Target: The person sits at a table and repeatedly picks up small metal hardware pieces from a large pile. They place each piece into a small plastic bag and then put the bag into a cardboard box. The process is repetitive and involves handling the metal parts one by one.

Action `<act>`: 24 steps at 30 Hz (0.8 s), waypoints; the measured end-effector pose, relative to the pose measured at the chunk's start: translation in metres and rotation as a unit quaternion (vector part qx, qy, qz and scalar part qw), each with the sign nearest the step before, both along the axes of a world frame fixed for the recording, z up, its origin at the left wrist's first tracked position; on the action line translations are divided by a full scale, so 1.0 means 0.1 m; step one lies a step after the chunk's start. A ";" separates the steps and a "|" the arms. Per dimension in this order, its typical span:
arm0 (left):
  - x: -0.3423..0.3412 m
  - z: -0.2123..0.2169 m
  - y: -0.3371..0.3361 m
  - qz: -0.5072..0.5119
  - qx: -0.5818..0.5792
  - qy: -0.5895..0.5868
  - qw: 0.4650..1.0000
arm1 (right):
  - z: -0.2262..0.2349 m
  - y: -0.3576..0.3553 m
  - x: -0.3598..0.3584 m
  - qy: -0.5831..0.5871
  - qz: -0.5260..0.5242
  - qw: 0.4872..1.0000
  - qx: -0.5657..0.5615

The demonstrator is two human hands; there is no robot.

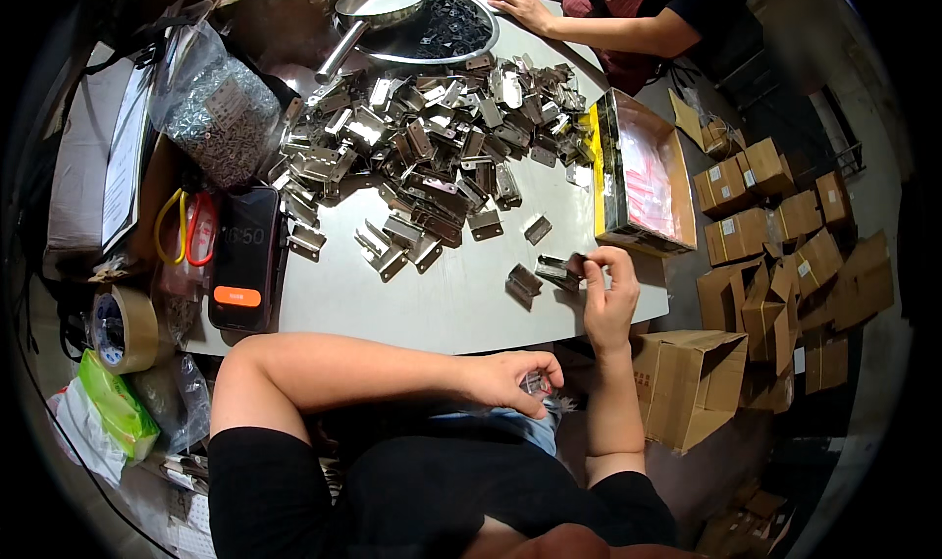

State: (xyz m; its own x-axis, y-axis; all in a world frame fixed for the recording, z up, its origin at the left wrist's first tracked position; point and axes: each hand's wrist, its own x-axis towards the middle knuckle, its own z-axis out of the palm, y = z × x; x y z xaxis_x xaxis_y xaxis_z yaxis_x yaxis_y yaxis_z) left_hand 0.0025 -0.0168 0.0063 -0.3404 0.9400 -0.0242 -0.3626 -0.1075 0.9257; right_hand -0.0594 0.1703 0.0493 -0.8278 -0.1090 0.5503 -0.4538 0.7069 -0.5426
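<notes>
With thumb and fingers pinched, my right hand [610, 299] holds a shiny bent metal bracket [559, 270] at its right end, low over the front right of the table. Two more brackets lie close by: one bracket [523, 285] just left of it and another bracket [537, 228] farther back. My left hand [515, 380] is curled in front of the table edge, close to my body. Between its fingers shows a crumpled piece of clear plastic [535, 383], which looks like a small bag; the palm side is partly hidden.
A large heap of metal brackets [422, 157] covers the table's middle. Behind it stands a metal bowl of dark parts [446, 29]. An open box [643, 171] holds clear bags. A phone [243, 260] and a screw bag [221, 112] lie left; cartons [687, 382] stand right. Another person's hand [525, 11] rests far back.
</notes>
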 end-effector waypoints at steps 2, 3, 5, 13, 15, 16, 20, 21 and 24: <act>0.00 -0.02 0.01 -0.002 0.004 0.001 1.000 | 0.03 0.01 0.04 -0.021 -0.004 1.000 0.010; 0.00 -0.03 0.01 0.000 0.007 0.000 1.000 | 0.07 0.00 0.09 -0.048 -0.004 0.999 0.023; 0.00 -0.03 0.02 0.002 0.011 -0.003 1.000 | 0.07 -0.03 0.21 -0.080 -0.007 0.996 0.027; 0.03 -0.03 0.05 0.013 0.004 0.016 1.000 | -0.03 -0.05 0.44 -0.127 0.008 0.991 0.032; 0.03 -0.05 0.07 0.014 -0.011 0.019 1.000 | -0.06 -0.04 0.43 -0.075 0.020 0.997 0.014; 0.04 -0.03 0.05 0.008 -0.018 -0.002 1.000 | -0.08 -0.05 0.43 -0.034 0.029 0.999 0.007; 0.06 -0.05 0.07 0.021 -0.022 0.014 0.999 | 0.02 -0.08 0.43 -0.117 0.068 0.987 0.085; 0.04 0.05 0.03 0.017 -0.050 0.039 0.998 | 0.06 -0.11 0.44 -0.134 0.068 0.985 0.082; 0.09 -0.17 0.15 -0.004 -0.031 0.033 0.999 | 0.21 -0.25 0.42 -0.165 0.083 0.978 0.093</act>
